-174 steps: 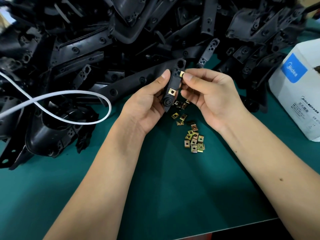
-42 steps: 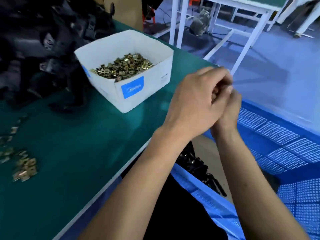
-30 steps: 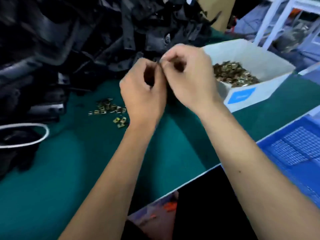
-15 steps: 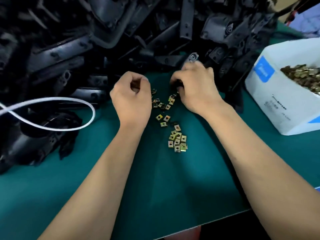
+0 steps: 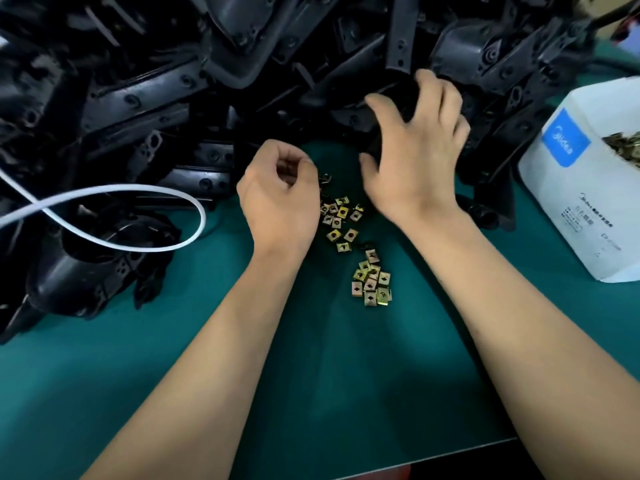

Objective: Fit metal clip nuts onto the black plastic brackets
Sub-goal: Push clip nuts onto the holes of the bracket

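Note:
A big heap of black plastic brackets [image 5: 180, 84] fills the back of the green table [image 5: 304, 382]. My right hand [image 5: 419, 157] reaches into the heap's front edge, its fingers and thumb curled round one black bracket [image 5: 401, 95] there. My left hand [image 5: 277, 202] hovers just left of it with fingers curled and thumb against the index finger; whether it holds anything is hidden. Loose brass-coloured clip nuts [image 5: 341, 220] lie scattered between my hands, and a tighter cluster of clip nuts [image 5: 371, 282] lies nearer to me.
A white cardboard box [image 5: 568, 202] with a blue label stands at the right and holds many more clip nuts [image 5: 623, 147]. A white cable [image 5: 104, 192] loops over the brackets at the left. The table's front edge [image 5: 450, 453] runs along the bottom right.
My view swung from a blue crate beside the table back to the heap. Both hands moved apart; the right hand went from the loose nuts up into the heap and closed round a bracket.

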